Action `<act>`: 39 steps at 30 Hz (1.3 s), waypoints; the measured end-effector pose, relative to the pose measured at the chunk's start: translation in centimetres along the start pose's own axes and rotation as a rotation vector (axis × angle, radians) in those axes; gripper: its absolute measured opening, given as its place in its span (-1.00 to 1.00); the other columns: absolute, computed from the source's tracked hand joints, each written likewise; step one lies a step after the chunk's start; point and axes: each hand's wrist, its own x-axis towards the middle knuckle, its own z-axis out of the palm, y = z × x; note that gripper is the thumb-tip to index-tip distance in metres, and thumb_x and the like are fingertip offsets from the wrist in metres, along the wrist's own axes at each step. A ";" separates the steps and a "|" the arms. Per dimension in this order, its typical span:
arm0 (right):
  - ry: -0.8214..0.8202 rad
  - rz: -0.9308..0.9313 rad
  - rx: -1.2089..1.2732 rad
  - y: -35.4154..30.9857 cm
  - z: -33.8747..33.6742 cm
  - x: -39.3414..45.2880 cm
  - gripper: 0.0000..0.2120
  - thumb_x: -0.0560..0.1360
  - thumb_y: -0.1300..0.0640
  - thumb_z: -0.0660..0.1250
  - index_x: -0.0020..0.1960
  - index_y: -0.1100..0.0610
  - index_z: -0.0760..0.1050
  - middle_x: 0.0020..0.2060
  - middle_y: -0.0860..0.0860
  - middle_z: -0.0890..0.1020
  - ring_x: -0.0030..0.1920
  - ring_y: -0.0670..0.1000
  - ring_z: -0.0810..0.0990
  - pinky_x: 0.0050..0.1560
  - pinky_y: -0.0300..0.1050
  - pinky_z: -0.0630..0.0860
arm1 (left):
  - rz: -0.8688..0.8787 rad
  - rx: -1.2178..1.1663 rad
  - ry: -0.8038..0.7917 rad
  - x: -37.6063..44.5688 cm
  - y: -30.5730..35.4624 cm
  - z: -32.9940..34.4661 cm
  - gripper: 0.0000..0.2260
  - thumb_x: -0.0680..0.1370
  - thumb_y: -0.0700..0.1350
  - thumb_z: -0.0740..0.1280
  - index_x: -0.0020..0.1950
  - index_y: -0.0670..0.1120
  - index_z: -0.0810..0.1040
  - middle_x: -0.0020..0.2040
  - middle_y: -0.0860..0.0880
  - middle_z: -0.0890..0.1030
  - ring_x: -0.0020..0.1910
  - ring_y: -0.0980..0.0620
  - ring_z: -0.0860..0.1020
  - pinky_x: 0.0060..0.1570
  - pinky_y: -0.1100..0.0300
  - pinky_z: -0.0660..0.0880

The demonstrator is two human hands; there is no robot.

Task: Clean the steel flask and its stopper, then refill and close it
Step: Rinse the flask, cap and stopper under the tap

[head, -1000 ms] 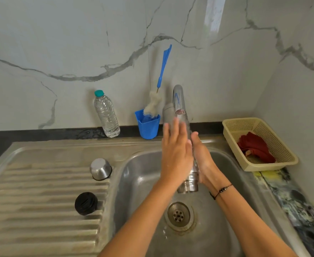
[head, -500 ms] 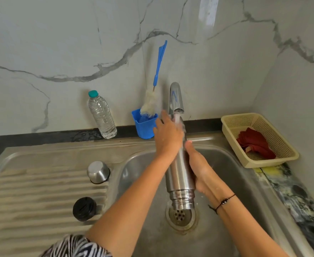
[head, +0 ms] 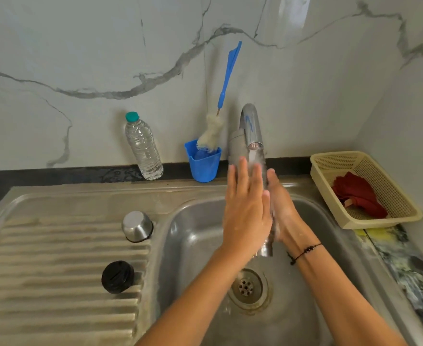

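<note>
Over the sink basin [head: 195, 236], the steel flask [head: 266, 245] is held upside down and tilted under the running tap [head: 251, 126], sandwiched between both hands so that only its lower mouth end and a sliver near the stream show. The left hand [head: 245, 208] lies flat against the flask's near side with fingers straight and slightly spread. The right hand [head: 282, 213] presses the far side; how far its fingers curl round the flask cannot be told. On the ribbed drainboard [head: 55, 283] left of the basin, the black stopper [head: 118, 277] rests near the basin's edge, with the steel cup lid [head: 137, 226] upside down behind it. Along the back edge stand a plastic water bottle [head: 143, 148] and a blue cup [head: 203, 161] holding a bottle brush [head: 226, 78]. At the right edge sits a cream basket [head: 330, 166] with a red cloth [head: 357, 196] inside.
</note>
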 end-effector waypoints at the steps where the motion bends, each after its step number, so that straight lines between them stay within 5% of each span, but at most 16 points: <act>1: -0.005 -0.009 -0.010 0.3 0.1 -0.5 -0.52 0.60 -0.19 -0.07 0.05 0.07 0.51 -0.34 0.01 0.68 -0.34 -0.06 0.67 -0.41 -0.23 0.54 | -0.069 -0.013 -0.011 1.3 0.1 -0.4 -0.52 0.65 0.05 -0.13 0.55 0.02 -0.15 0.54 -0.04 -0.29 0.53 -0.09 -0.26 0.52 -0.02 -0.06; 6: -0.017 0.022 0.047 1.8 0.1 -1.6 -0.53 0.57 -0.20 0.03 -0.02 0.17 0.48 -0.39 0.08 0.64 -0.39 0.04 0.63 -0.33 -0.12 0.60 | -0.291 -0.091 -0.034 6.2 0.2 -1.4 -0.54 0.66 0.03 0.03 0.56 0.05 0.04 0.53 -0.20 0.04 0.39 -0.25 0.30 0.33 -0.10 0.34; 8: -0.021 0.028 0.079 2.2 0.3 -2.0 -0.48 0.53 -0.24 0.09 0.05 0.21 0.49 -0.26 0.17 0.65 -0.28 0.13 0.63 -0.07 0.09 0.60 | -0.336 -0.184 -0.009 7.4 -0.3 -1.7 -0.53 0.64 0.06 0.08 0.53 0.11 0.07 0.39 -0.16 0.33 0.25 -0.18 0.44 0.24 -0.10 0.43; 10: -0.047 0.078 0.153 2.4 0.5 -2.4 -0.41 0.49 -0.28 0.12 0.16 0.23 0.47 -0.09 0.27 0.62 -0.18 0.24 0.61 0.01 0.22 0.55 | -0.432 -0.338 -0.004 8.6 -0.9 -2.2 -0.52 0.62 0.06 0.10 0.53 0.14 0.08 0.34 -0.15 0.41 0.21 -0.16 0.48 0.20 -0.11 0.47; 13: -0.041 0.064 0.030 2.3 0.5 -2.6 -0.40 0.51 -0.30 0.04 0.15 0.19 0.49 -0.05 0.26 0.65 -0.04 0.27 0.63 0.06 0.19 0.55 | -0.469 -0.312 -0.008 8.8 -1.4 -2.3 -0.55 0.65 0.06 0.06 0.54 0.11 0.09 0.41 -0.18 0.36 0.29 -0.16 0.43 0.25 -0.09 0.42; 17: -0.033 -0.134 -0.177 2.7 0.5 -2.3 -0.52 0.58 -0.20 -0.01 0.24 0.10 0.43 -0.04 0.14 0.64 -0.07 0.07 0.65 -0.03 -0.05 0.60 | -0.445 -0.237 0.073 7.6 -1.1 -1.6 -0.52 0.66 0.07 0.02 0.56 0.01 0.05 0.42 -0.22 0.31 0.30 -0.17 0.40 0.22 -0.02 0.38; 22: -0.055 -0.176 -0.060 1.6 0.4 -1.9 -0.59 0.63 -0.04 -0.05 0.16 0.13 0.49 -0.22 0.01 0.69 -0.23 -0.07 0.67 -0.31 -0.26 0.57 | -0.131 -0.148 0.068 2.0 -0.8 0.3 -0.44 0.62 0.07 -0.05 0.57 -0.11 -0.09 0.58 -0.11 -0.12 0.55 -0.04 -0.11 0.52 0.04 0.00; 26: -0.033 -0.116 -0.035 0.3 0.5 -1.2 -0.51 0.60 -0.15 -0.02 0.18 0.18 0.47 -0.17 0.10 0.69 -0.16 0.02 0.67 -0.23 -0.17 0.59 | 0.021 -0.183 0.066 -3.6 -0.5 1.0 -0.50 0.64 0.08 -0.12 0.53 -0.03 -0.21 0.53 0.09 -0.31 0.50 0.18 -0.30 0.45 0.34 -0.25; 31: -0.064 -0.068 -0.021 0.5 0.5 -1.3 -0.53 0.59 -0.18 -0.04 0.12 0.12 0.48 -0.25 0.07 0.70 -0.25 -0.01 0.68 -0.27 -0.18 0.59 | -0.107 -0.144 -0.027 -2.1 0.0 -0.1 -0.54 0.66 0.03 -0.12 0.48 0.08 -0.29 0.49 0.11 -0.39 0.50 0.13 -0.33 0.47 0.24 -0.23; 35: -0.114 -0.064 0.026 1.7 0.5 -2.3 -0.55 0.60 -0.15 -0.04 0.16 0.13 0.45 -0.33 0.08 0.68 -0.36 0.02 0.65 -0.38 -0.19 0.58 | -0.306 -0.259 -0.003 2.7 0.3 -1.7 -0.49 0.67 0.06 -0.02 0.55 0.14 -0.20 0.58 -0.10 -0.18 0.55 -0.10 -0.03 0.42 -0.01 0.17; 39: -0.061 -0.066 0.029 2.3 0.3 -3.0 -0.52 0.56 -0.20 0.01 0.10 0.16 0.47 -0.28 0.14 0.66 -0.26 0.09 0.64 -0.15 -0.01 0.62 | -0.372 -0.275 -0.034 5.7 0.5 -2.4 -0.36 0.60 0.18 0.13 0.56 0.11 -0.14 0.47 -0.13 0.27 0.32 -0.16 0.42 0.25 -0.07 0.42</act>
